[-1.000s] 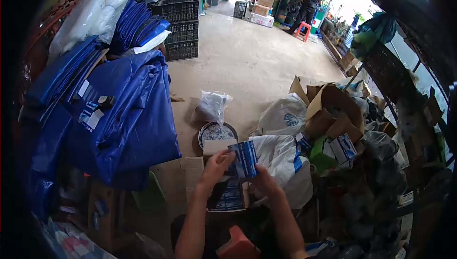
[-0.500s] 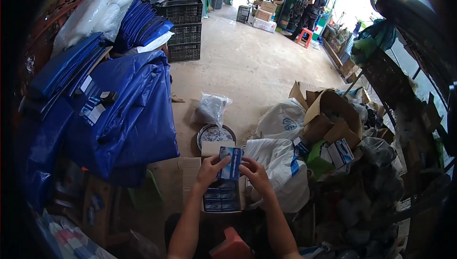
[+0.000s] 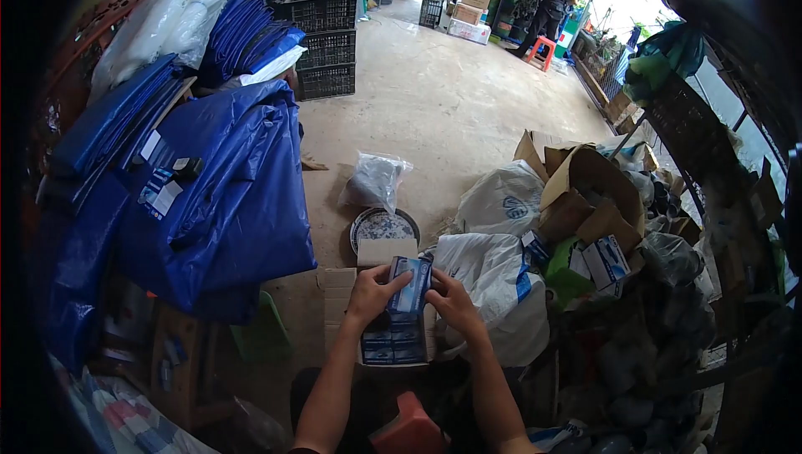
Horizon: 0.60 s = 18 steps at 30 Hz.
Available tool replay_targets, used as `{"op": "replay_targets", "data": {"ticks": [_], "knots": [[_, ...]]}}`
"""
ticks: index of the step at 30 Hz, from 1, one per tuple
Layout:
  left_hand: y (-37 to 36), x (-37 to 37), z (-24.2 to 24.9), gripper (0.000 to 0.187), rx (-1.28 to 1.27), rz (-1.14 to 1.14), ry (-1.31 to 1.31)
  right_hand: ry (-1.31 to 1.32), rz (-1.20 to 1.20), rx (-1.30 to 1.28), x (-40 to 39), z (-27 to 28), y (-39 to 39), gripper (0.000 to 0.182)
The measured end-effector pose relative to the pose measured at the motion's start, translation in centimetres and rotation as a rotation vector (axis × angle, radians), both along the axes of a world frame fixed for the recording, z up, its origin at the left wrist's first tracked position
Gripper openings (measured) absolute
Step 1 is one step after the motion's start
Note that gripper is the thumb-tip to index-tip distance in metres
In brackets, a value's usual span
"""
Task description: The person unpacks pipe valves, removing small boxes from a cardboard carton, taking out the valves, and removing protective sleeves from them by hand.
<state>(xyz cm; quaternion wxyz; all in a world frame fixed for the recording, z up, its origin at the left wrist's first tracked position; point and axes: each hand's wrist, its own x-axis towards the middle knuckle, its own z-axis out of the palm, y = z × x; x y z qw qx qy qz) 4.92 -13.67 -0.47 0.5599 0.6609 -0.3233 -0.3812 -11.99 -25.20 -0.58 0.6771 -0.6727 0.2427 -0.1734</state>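
At the lower centre of the frame, the left hand (image 3: 372, 294) and right hand (image 3: 452, 302) grip a small blue box (image 3: 409, 284) between them, above the open carton (image 3: 393, 345) of similar boxes. A round tray (image 3: 384, 228) lies just beyond.

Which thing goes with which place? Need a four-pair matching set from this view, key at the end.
1. Small blue box
2. Black crates
3. Red stool
4. Clear bag

A. Beside the standing person
B. Just beyond the patterned round tray
C. Between left hand and right hand
D. In a stack

Pairs: 1-C, 2-D, 3-A, 4-B
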Motion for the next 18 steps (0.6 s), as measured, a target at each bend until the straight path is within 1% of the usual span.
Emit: {"op": "replay_targets", "data": {"ticks": [3, 6, 9, 12, 15, 18], "knots": [[-0.1, 0.2, -0.5, 0.046, -0.021, 0.034, 0.135, -0.042, -0.064, -0.045, 0.3, -1.1, -0.3, 0.049], [0.1, 0.5, -0.1, 0.045, -0.025, 0.084, 0.317, -0.123, -0.16, 0.058, 0.6, -1.0, -0.4, 0.047], [0.1, 0.3, 0.0, 0.044, -0.07, 0.166, 0.521, -0.085, -0.252, 0.14, 0.4, 0.3, -0.3, 0.048], [-0.1, 0.7, -0.9, 0.043, -0.14, 0.202, 0.676, -0.2, -0.269, 0.194, 0.6, 1.0, 0.2, 0.047], [-0.1, 0.8, -0.9, 0.042, -0.129, 0.201, 0.619, -0.096, -0.287, -0.197, 0.8, 0.5, 0.3, 0.04], [-0.1, 0.4, -0.5, 0.038, -0.168, 0.206, 0.706, -0.026, -0.246, -0.319, 0.8, -0.4, -0.2, 0.034]]}}
